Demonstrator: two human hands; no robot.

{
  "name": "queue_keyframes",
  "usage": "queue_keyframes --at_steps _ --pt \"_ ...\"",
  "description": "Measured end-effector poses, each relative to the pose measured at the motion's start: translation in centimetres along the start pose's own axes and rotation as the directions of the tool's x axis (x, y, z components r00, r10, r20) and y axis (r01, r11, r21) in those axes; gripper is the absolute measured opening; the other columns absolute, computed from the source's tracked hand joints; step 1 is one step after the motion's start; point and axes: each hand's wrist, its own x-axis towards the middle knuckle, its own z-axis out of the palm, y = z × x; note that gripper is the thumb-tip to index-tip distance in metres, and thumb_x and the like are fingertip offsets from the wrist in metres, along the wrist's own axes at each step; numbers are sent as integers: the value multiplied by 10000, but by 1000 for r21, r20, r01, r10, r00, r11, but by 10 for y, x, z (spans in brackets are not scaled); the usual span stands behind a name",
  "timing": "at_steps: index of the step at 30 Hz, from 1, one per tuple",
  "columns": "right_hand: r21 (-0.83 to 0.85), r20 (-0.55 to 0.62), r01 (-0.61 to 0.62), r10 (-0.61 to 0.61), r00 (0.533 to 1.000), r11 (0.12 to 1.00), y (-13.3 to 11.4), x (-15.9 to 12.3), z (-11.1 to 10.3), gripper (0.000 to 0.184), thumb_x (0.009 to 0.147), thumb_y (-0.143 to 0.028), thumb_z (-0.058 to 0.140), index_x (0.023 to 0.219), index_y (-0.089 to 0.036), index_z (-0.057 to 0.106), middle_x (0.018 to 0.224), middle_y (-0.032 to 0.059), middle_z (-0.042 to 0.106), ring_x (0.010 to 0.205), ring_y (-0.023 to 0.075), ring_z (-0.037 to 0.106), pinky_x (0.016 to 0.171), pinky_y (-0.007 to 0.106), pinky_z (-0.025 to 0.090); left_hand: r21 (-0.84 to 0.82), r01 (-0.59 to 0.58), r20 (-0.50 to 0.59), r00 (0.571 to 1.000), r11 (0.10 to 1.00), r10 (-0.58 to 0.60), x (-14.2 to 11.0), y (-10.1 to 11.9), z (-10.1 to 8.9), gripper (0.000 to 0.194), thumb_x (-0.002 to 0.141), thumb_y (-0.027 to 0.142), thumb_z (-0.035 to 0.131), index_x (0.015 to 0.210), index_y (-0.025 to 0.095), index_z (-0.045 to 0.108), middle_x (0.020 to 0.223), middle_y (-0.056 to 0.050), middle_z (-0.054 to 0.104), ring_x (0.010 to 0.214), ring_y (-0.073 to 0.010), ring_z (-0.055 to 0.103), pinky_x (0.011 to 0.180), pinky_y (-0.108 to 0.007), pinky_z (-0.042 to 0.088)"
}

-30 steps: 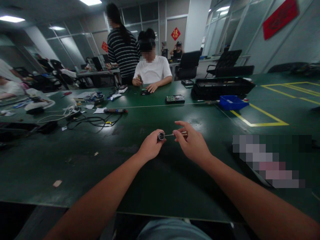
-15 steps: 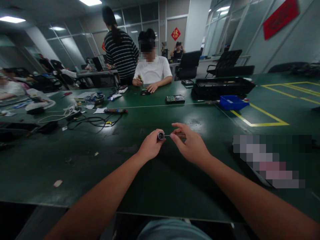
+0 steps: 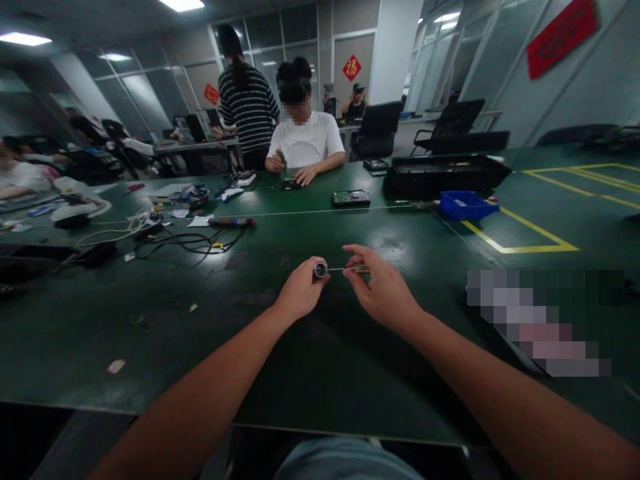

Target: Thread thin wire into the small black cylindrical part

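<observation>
My left hand (image 3: 298, 293) is closed round a small dark cylinder with a silver rim (image 3: 320, 270), its round end facing me. In my right hand (image 3: 383, 283), thumb and fingers pinch the brownish handle of a slim screwdriver (image 3: 358, 269), while the index finger stretches out above it. Its thin metal shaft points left and reaches the cylinder's side near my left fingertips. Whether the tip touches or enters the cylinder I cannot tell. Both hands hover over the green table (image 3: 320, 373).
Ahead lie a hard drive (image 3: 351, 198), a blue bin (image 3: 465, 205) and a black tray (image 3: 445, 175). Cables (image 3: 187, 247) and a dark pen-shaped tool (image 3: 231, 221) are on the left. Across the table a person in white (image 3: 306, 140) works. A blurred-out flat item (image 3: 535, 327) lies right.
My right hand has shifted slightly right, and a little more of the screwdriver's shaft shows. My left hand has barely moved. The standing person in stripes has moved slightly right.
</observation>
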Motion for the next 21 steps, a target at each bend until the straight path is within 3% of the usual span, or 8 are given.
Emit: queue_keyframes --at_steps 8,14,21 --pt "-56 -10 -124 123 992 991 -1 2 -3 380 970 -389 453 1273 -181 549 768 39 667 635 192 629 617 338 474 33 -26 6 1000 999 25 -1 3 2 171 866 207 603 1034 221 572 965 -26 633 855 -167 600 814 -301 459" --pt "63 -25 -64 66 998 996 -1 0 -3 334 933 -325 503 1241 -196 520 905 66 678 772 208 657 685 346 497 43 -43 16 999 998 42 -1 5 1 169 865 200 598 1031 220 574 990 -25 632 886 -173 594 826 -307 455" --pt "84 -51 -117 121 991 990 -2 1 -2 293 956 -369 464 1182 -203 548 800 45 667 691 201 645 623 334 473 58 -20 31 999 998 19 -2 7 0 141 869 202 598 1007 217 575 975 -26 636 880 -176 597 797 -301 456"
